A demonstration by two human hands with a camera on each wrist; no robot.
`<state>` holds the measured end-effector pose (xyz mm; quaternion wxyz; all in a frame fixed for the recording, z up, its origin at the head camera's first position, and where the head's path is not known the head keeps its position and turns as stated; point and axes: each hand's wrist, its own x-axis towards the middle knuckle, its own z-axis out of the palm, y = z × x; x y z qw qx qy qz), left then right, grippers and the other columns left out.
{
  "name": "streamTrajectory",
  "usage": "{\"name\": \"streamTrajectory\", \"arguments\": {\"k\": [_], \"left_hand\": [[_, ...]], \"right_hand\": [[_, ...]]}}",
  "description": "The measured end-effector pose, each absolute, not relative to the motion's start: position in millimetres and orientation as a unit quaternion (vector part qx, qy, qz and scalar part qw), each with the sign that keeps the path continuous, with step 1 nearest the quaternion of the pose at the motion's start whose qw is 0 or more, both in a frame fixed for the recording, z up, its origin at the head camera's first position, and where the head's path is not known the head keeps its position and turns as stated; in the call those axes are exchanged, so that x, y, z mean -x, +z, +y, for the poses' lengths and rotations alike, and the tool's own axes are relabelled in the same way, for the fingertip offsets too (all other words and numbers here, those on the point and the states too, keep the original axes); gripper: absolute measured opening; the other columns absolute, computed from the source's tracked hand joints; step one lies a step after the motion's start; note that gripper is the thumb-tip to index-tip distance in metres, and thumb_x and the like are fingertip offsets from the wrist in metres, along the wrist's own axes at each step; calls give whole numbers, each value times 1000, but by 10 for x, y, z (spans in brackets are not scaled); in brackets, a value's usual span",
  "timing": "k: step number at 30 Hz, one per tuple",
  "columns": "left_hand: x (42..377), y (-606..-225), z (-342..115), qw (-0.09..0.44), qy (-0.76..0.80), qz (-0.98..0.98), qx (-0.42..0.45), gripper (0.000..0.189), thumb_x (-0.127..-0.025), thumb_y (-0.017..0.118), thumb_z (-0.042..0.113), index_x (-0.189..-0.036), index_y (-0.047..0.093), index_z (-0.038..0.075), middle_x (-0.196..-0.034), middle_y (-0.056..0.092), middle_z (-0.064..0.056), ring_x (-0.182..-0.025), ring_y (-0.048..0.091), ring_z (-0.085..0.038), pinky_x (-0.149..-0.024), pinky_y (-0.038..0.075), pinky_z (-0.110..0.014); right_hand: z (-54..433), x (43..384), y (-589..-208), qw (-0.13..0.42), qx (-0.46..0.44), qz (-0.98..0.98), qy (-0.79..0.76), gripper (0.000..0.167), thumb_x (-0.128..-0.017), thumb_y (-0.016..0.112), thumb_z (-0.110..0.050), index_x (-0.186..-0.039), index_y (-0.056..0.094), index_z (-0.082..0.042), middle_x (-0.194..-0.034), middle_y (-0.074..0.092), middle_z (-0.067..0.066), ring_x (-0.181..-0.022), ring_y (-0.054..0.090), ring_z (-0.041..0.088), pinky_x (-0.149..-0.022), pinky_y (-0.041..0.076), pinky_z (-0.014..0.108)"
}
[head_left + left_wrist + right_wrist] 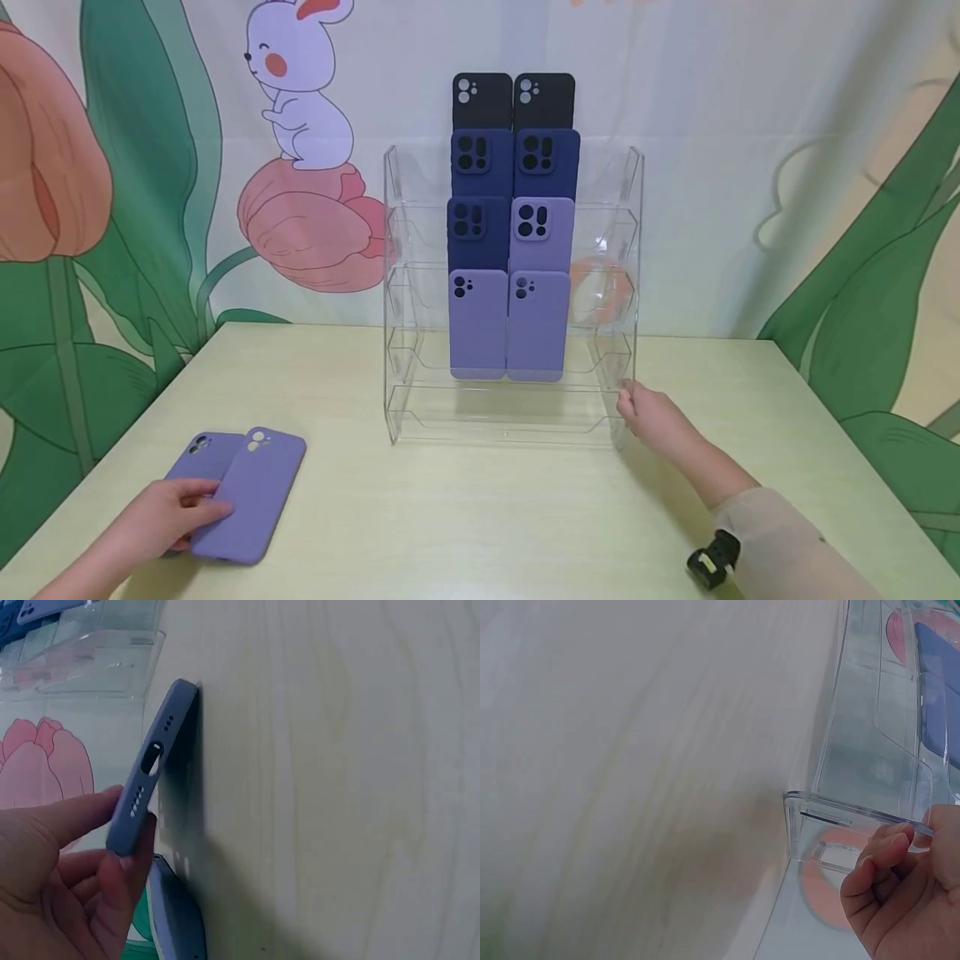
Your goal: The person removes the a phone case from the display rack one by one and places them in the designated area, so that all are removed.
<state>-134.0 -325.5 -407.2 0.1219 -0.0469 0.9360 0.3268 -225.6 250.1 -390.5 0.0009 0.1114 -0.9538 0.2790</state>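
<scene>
Eight cases (543,252) stand in the far rack (450,426); near left, the left hand (168,514) pinches the upper case (257,498), which overlaps the lower case (215,456). The right hand (660,419) grips the rack's right edge. I judge the step as picking up; the next move calls for lifting clear. I can read no writing.

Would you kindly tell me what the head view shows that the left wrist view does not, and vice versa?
Only the head view shows the right hand gripping the clear stand, the black cases at the top, and the rabbit on the backdrop.

Only the left wrist view shows the slot in the end of the held purple case.

Both show the left hand holding that case, another case beside it, part of the stand, and the table.
</scene>
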Motion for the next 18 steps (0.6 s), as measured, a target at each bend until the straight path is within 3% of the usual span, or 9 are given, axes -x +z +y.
{"name": "streamTrajectory", "arguments": {"k": [9, 18], "left_hand": [[1329, -4014, -3144, 93, 168, 981, 8, 75, -78, 73, 40, -122, 49, -15, -87, 64, -11, -82, 60, -26, -70, 48, -47], [1325, -3989, -3120, 92, 130, 987, 20, 67, -79, 73, 38, -118, 52, -13, -89, 65, -15, -87, 61, -33, -71, 47, -50]], "right_hand": [[2504, 2248, -3892, 6, -111, -953, 281, 48, -96, 26, -11, -132, 32, 20, -50, 35, -2, -43, 25, 10, -42, 28, 24], [2514, 2264, -3909, 9, -114, -953, 279, 48, -95, 27, -11, -132, 32, 20, -51, 35, -2, -44, 25, 11, -42, 27, 23]]}}
